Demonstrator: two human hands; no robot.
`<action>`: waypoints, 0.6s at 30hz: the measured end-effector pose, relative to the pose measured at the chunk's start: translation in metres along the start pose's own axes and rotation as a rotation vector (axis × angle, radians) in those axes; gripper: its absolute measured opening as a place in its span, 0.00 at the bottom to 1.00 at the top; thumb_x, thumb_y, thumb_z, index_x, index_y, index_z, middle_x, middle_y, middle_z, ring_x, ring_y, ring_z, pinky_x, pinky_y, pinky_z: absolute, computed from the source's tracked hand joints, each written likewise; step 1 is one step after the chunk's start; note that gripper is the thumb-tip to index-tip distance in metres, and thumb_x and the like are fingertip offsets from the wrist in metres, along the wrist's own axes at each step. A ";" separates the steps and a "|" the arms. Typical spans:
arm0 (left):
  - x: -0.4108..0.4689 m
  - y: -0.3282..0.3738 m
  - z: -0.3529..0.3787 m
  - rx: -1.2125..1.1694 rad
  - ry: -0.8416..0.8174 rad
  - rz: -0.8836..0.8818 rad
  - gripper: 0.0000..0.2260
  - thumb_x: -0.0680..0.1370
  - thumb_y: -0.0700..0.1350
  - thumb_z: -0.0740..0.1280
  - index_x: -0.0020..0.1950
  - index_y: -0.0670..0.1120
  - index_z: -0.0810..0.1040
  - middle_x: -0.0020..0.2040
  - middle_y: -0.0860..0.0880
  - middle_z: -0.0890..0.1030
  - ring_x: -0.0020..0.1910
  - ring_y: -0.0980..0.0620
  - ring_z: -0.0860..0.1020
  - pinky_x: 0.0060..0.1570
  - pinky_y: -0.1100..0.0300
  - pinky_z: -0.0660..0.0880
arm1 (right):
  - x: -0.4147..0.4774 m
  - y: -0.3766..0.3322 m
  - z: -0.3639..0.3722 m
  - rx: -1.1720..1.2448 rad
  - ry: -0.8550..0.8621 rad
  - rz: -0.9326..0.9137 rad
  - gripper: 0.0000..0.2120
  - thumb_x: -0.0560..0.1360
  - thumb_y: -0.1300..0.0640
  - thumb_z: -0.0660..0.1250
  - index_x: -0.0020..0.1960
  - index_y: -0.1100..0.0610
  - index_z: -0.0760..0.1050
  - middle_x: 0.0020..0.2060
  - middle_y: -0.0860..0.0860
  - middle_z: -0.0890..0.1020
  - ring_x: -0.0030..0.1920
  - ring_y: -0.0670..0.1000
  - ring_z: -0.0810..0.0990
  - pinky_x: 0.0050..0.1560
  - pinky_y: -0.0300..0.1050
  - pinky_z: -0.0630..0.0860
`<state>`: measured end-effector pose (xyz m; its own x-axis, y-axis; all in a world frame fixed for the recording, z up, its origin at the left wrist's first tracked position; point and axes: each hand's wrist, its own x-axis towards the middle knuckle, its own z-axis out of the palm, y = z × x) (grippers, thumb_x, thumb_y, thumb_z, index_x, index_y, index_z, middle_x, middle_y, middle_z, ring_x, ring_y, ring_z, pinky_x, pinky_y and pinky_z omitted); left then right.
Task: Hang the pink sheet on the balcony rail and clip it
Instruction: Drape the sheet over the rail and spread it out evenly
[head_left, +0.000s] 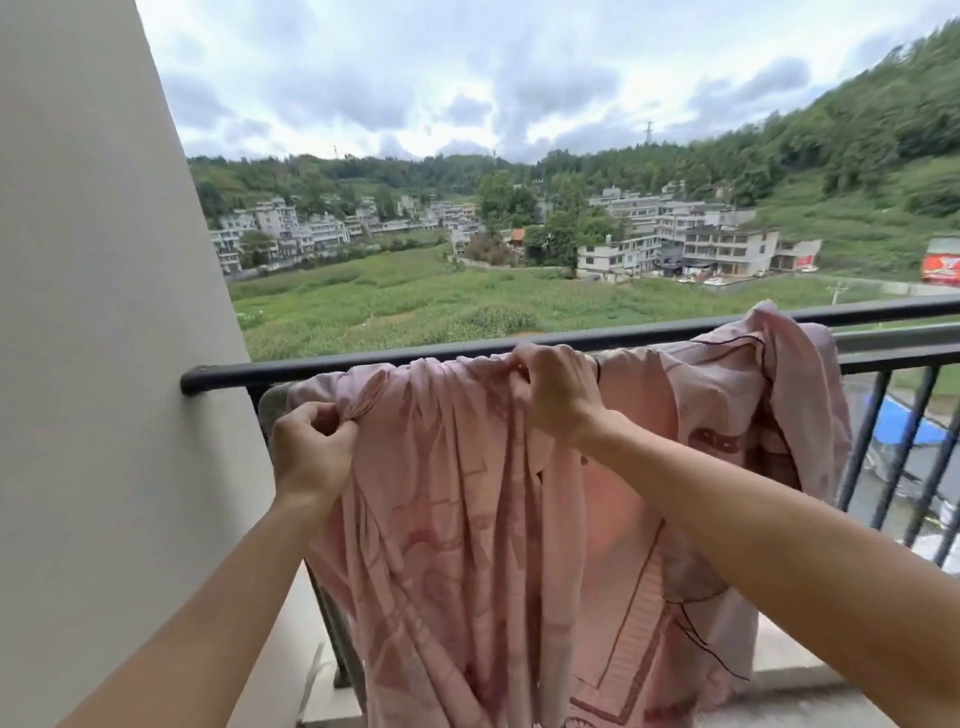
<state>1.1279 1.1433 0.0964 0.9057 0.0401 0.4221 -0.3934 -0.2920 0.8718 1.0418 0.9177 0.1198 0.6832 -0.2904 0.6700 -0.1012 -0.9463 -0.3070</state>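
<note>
Your left hand (311, 452) pinches a bunched fold of the pink sheet (467, 519) near the wall (104, 364). Your right hand (558, 395) curls its fingers into gathered cloth at the top of the balcony rail (291, 368). The sheet is draped over that rail, hanging inward in folds, its right end heaped up.

One pink sheet (467, 493), one rail (311, 366) — two hands (left hand (311, 457), right hand (558, 395)).

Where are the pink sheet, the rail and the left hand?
pink sheet (457, 493), head view, hanging front folds.
rail (218, 375), head view, bare left end.
left hand (311, 449), head view, back of hand.
</note>
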 end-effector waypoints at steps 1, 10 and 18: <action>0.004 0.003 0.000 -0.022 -0.004 0.014 0.08 0.74 0.36 0.69 0.38 0.46 0.77 0.35 0.51 0.78 0.40 0.50 0.76 0.34 0.70 0.72 | 0.009 0.009 -0.008 0.039 0.031 0.042 0.11 0.74 0.54 0.63 0.49 0.57 0.81 0.42 0.56 0.85 0.45 0.59 0.82 0.40 0.47 0.74; 0.001 0.023 0.063 0.174 0.147 0.064 0.29 0.71 0.54 0.75 0.65 0.43 0.70 0.68 0.42 0.69 0.68 0.43 0.67 0.64 0.54 0.64 | 0.109 0.173 -0.106 0.276 0.522 0.743 0.15 0.73 0.57 0.61 0.54 0.62 0.81 0.54 0.58 0.83 0.57 0.57 0.80 0.57 0.44 0.73; -0.059 0.012 0.158 -0.061 -0.612 -0.314 0.33 0.72 0.60 0.69 0.71 0.42 0.68 0.60 0.44 0.78 0.57 0.47 0.78 0.53 0.54 0.74 | 0.102 0.256 -0.089 0.262 0.418 0.885 0.14 0.75 0.60 0.62 0.57 0.59 0.81 0.59 0.58 0.81 0.61 0.57 0.78 0.65 0.44 0.70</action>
<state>1.0947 0.9863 0.0430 0.8973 -0.4382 -0.0534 -0.0898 -0.2995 0.9499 1.0213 0.6338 0.1693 0.1272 -0.9463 0.2972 -0.2521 -0.3207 -0.9130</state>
